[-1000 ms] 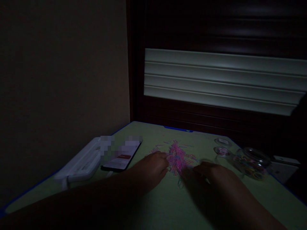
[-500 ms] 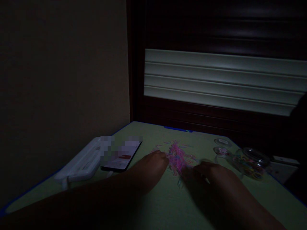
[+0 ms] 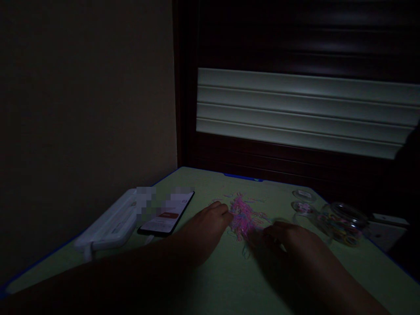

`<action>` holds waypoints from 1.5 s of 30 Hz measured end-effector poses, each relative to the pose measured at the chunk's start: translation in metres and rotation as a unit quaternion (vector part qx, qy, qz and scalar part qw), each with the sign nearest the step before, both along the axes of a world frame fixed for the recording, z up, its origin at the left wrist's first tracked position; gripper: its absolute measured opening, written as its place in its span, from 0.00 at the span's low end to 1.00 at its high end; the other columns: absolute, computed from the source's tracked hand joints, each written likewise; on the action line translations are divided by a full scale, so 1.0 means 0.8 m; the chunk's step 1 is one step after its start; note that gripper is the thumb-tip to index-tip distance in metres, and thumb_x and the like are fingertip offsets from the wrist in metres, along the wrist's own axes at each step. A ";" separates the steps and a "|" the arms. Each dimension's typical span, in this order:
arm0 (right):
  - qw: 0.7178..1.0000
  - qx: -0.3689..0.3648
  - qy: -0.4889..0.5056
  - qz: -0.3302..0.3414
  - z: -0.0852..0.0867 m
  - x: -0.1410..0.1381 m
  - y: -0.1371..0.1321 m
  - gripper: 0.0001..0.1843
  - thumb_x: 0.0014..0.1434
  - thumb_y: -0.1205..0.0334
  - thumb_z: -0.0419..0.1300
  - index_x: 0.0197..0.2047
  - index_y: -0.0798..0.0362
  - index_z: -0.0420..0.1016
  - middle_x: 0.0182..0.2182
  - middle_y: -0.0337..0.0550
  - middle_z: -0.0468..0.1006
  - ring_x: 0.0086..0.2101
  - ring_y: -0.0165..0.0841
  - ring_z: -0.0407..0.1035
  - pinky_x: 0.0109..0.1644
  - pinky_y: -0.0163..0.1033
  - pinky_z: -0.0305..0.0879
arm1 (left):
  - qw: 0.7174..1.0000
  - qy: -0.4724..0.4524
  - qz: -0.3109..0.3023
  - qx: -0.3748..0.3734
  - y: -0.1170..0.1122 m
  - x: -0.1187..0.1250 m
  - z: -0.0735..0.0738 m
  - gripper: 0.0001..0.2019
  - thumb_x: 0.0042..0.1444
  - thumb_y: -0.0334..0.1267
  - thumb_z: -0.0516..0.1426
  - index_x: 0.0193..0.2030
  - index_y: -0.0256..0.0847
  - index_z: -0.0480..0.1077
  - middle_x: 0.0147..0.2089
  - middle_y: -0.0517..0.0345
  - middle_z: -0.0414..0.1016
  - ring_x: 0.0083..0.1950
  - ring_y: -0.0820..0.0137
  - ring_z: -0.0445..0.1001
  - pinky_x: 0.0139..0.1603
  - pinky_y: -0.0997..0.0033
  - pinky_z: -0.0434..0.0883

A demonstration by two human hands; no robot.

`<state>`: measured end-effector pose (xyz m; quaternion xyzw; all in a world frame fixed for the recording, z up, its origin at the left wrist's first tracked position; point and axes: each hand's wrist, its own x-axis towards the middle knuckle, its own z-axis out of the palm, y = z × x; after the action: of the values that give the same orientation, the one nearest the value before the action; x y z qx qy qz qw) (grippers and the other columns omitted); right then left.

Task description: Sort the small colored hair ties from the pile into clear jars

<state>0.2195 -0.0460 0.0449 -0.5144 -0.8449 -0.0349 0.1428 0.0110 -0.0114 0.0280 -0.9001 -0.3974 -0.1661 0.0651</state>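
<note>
A loose heap of small thin loops (image 3: 243,216), mostly pink with some pale green and blue, lies mid-table; in this dim light I cannot tell whether they are rubber bands or clips. At the heap's left edge is my left hand (image 3: 211,227), its fingers curled together and fingertips against the loops. My right hand (image 3: 292,238) is low at the right side, thumb and fingers bent in a pinch. Whatever either hand holds is too small and dark to name. One pale loop (image 3: 246,251) lies apart, nearer to me.
A clear jar (image 3: 344,223) with colourful bands lies at the right, beside small round clear containers (image 3: 303,208). At the left are a phone (image 3: 167,214) with a lit screen and a white power strip (image 3: 108,223). Behind the table (image 3: 226,284) stands a dark slatted panel (image 3: 262,151).
My left hand has shifted slightly and its fingers are raised a little more at the knuckles. My right hand has moved slightly left. The phone's screen picture differs.
</note>
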 end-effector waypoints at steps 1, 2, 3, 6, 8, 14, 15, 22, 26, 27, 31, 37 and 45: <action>1.000 -0.001 0.000 0.002 0.000 0.000 0.000 0.13 0.57 0.65 0.48 0.26 0.51 0.72 0.25 0.42 0.74 0.23 0.30 0.67 0.24 0.32 0.56 | 1.000 -0.003 0.002 0.000 0.000 0.000 0.000 0.10 0.59 0.26 0.46 0.37 0.38 0.66 0.38 0.55 0.67 0.41 0.67 0.64 0.43 0.69 0.63; 1.000 0.000 0.002 0.002 0.000 0.000 0.000 0.13 0.57 0.65 0.49 0.26 0.50 0.71 0.25 0.41 0.74 0.23 0.30 0.67 0.24 0.32 0.56 | 1.000 -0.004 0.004 0.000 0.000 0.000 0.000 0.10 0.59 0.26 0.46 0.37 0.38 0.66 0.38 0.55 0.67 0.41 0.67 0.64 0.42 0.69 0.63; 1.000 -0.002 0.006 -0.001 0.000 0.000 0.000 0.14 0.57 0.64 0.48 0.26 0.50 0.71 0.25 0.41 0.74 0.23 0.30 0.67 0.24 0.32 0.56 | 1.000 -0.005 0.006 -0.001 0.000 0.000 0.000 0.10 0.59 0.26 0.46 0.37 0.38 0.66 0.38 0.55 0.67 0.41 0.66 0.64 0.42 0.69 0.63; 1.000 -0.018 0.012 -0.010 0.004 -0.001 -0.001 0.17 0.59 0.61 0.46 0.25 0.50 0.71 0.24 0.42 0.74 0.23 0.30 0.67 0.24 0.32 0.56 | 1.000 -0.007 0.007 -0.002 0.001 0.000 -0.001 0.10 0.59 0.26 0.46 0.37 0.38 0.66 0.38 0.55 0.67 0.41 0.66 0.64 0.42 0.69 0.63; 1.000 -0.026 0.009 -0.009 0.006 -0.002 -0.002 0.16 0.59 0.61 0.46 0.25 0.50 0.71 0.24 0.42 0.74 0.23 0.30 0.67 0.24 0.32 0.56 | 1.000 -0.012 0.000 -0.006 0.001 0.000 -0.001 0.10 0.59 0.26 0.46 0.37 0.38 0.67 0.39 0.55 0.67 0.42 0.66 0.64 0.43 0.69 0.63; 1.000 -0.011 0.010 -0.010 0.004 -0.001 -0.002 0.12 0.56 0.66 0.49 0.26 0.50 0.71 0.25 0.41 0.74 0.24 0.30 0.68 0.25 0.32 0.56 | 0.993 -0.092 -0.014 -0.068 -0.002 0.005 0.004 0.11 0.60 0.28 0.46 0.36 0.37 0.69 0.36 0.56 0.69 0.39 0.69 0.67 0.42 0.72 0.63; 1.000 -0.008 0.014 -0.009 0.003 -0.001 -0.002 0.12 0.57 0.66 0.49 0.26 0.50 0.71 0.25 0.41 0.74 0.24 0.30 0.67 0.25 0.32 0.56 | 0.990 -0.111 -0.020 -0.084 -0.003 0.007 0.005 0.10 0.59 0.28 0.47 0.36 0.37 0.69 0.35 0.56 0.70 0.38 0.70 0.67 0.41 0.73 0.63; 0.999 -0.009 0.024 -0.021 0.000 0.003 0.001 0.13 0.58 0.61 0.49 0.26 0.51 0.71 0.25 0.42 0.73 0.25 0.31 0.67 0.26 0.32 0.56 | 0.915 -0.314 -0.028 -0.251 -0.003 0.020 -0.018 0.07 0.55 0.31 0.52 0.34 0.36 0.72 0.34 0.58 0.73 0.36 0.72 0.71 0.37 0.77 0.66; 1.000 -0.011 0.024 -0.013 -0.001 0.004 0.003 0.10 0.57 0.65 0.50 0.28 0.51 0.71 0.27 0.42 0.73 0.27 0.31 0.68 0.29 0.33 0.58 | 0.874 -0.369 -0.025 -0.314 0.000 0.026 -0.037 0.08 0.54 0.35 0.54 0.35 0.36 0.73 0.35 0.57 0.75 0.37 0.70 0.72 0.37 0.75 0.68; 1.000 -0.007 0.026 -0.009 -0.001 0.004 0.004 0.10 0.57 0.64 0.50 0.28 0.51 0.71 0.27 0.41 0.73 0.27 0.31 0.68 0.30 0.33 0.58 | 0.870 -0.372 -0.021 -0.322 0.001 0.026 -0.039 0.08 0.53 0.35 0.54 0.35 0.36 0.73 0.35 0.57 0.75 0.36 0.70 0.72 0.36 0.74 0.68; 0.999 -0.012 0.033 0.005 0.001 -0.001 0.002 0.10 0.57 0.64 0.51 0.29 0.50 0.71 0.26 0.40 0.72 0.27 0.31 0.68 0.29 0.32 0.58 | 0.859 -0.383 -0.013 -0.340 0.003 0.028 -0.040 0.08 0.53 0.36 0.55 0.34 0.35 0.73 0.33 0.57 0.75 0.34 0.71 0.72 0.35 0.74 0.67; 0.997 -0.024 0.055 0.044 0.005 -0.006 -0.005 0.09 0.57 0.67 0.52 0.33 0.48 0.72 0.28 0.38 0.72 0.27 0.29 0.68 0.29 0.31 0.59 | 0.855 -0.387 -0.029 -0.343 0.003 0.027 -0.040 0.07 0.53 0.35 0.55 0.35 0.36 0.73 0.34 0.57 0.75 0.35 0.71 0.72 0.35 0.73 0.68; 0.997 -0.019 0.042 0.068 0.002 -0.008 0.001 0.09 0.54 0.70 0.53 0.33 0.52 0.73 0.28 0.40 0.73 0.28 0.29 0.68 0.30 0.31 0.60 | 0.859 -0.384 -0.042 -0.335 0.003 0.027 -0.042 0.07 0.53 0.34 0.54 0.36 0.35 0.73 0.35 0.56 0.76 0.36 0.71 0.73 0.38 0.73 0.68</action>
<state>0.2132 -0.0450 0.0469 -0.4593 -0.8716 0.0126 0.1707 0.0323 -0.0089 -0.0060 -0.7484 -0.3843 -0.3577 -0.4053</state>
